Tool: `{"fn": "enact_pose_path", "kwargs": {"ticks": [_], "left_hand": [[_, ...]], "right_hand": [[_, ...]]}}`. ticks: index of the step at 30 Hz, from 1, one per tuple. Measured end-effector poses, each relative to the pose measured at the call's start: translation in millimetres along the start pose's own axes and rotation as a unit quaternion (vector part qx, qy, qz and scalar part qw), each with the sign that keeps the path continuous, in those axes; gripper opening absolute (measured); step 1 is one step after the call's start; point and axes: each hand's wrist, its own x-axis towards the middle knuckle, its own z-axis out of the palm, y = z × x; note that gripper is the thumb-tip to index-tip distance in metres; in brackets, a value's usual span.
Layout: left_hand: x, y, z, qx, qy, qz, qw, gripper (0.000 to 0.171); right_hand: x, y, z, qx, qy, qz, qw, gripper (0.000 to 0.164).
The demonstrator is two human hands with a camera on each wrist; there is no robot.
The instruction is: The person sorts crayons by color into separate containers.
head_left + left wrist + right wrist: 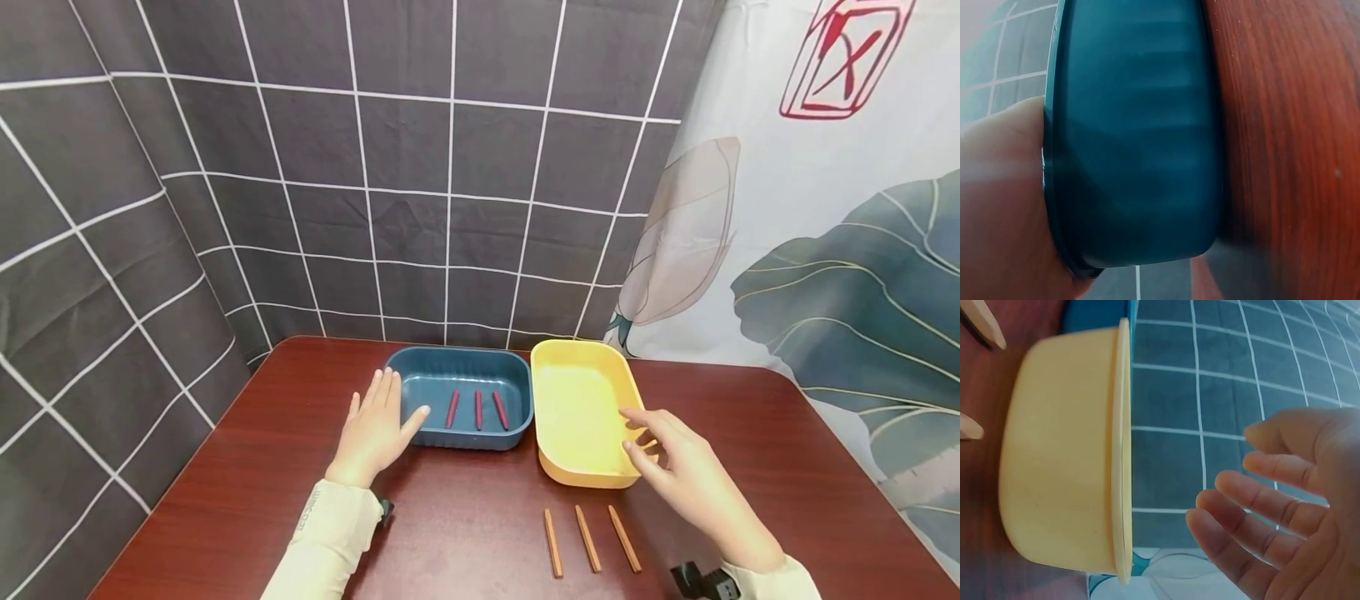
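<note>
My left hand (372,435) lies at the left end of a blue plastic tray (465,439), fingers straight and thumb spread over its near left corner. The left wrist view has the tray's ribbed side (1147,137) up close, the hand at its rim. Three dark pink sticks (478,410) lie apart inside. By the right side of a yellow tray (588,479) is my right hand (678,462), its fingers loosely bent and holding nothing. A gap separates those fingers from the yellow tray's rim (1122,456) in the right wrist view. Nothing is visible inside the yellow tray.
Three light brown wooden sticks (587,538) lie side by side on the reddish-brown table (465,525), in front of the yellow tray. The trays stand side by side near the back edge. Behind hangs a dark grid-patterned cloth (405,217), with a leaf-printed white cloth (795,192) at right.
</note>
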Motion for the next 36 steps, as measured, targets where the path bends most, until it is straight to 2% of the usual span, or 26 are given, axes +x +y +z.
{"fn": "enact_pose_path", "kwargs": {"ticks": [9, 13, 16, 20, 23, 30, 36], "left_hand": [[-1.2, -1.8, -2.3, -0.003, 0.001, 0.005, 1.0000, 0.085], [-2.1, -3.4, -0.7, -0.008, 0.004, 0.005, 1.0000, 0.084], [-1.6, -2.8, 1.3, -0.017, 0.004, 0.007, 0.9998, 0.084], [-1.0, -2.2, 4.5, -0.021, -0.001, 0.003, 0.9998, 0.084], [-0.8, -0.8, 4.9, -0.028, -0.002, 0.001, 0.9996, 0.085], [0.3, -0.3, 3.7, -0.036, -0.004, -0.002, 0.9993, 0.086], [0.0, -1.2, 2.4, -0.038, -0.002, 0.002, 0.9993, 0.086]], "right_hand": [[-25.8, -8.6, 1.7, 0.031, -0.005, 0.007, 0.999, 0.039], [-36.3, -8.7, 8.7, 0.031, -0.025, 0.024, 0.999, 0.031], [-42.0, -6.7, 12.5, 0.032, -0.061, 0.046, 0.997, 0.022], [-45.7, -4.6, 16.0, 0.033, -0.137, 0.081, 0.987, 0.014], [-46.5, -4.1, 18.9, 0.030, -0.178, 0.108, 0.978, 0.013], [-46.9, -3.8, 29.9, 0.009, -0.204, 0.180, 0.962, 0.020], [-45.7, -7.1, 39.3, -0.019, -0.221, 0.242, 0.944, 0.027]]}}
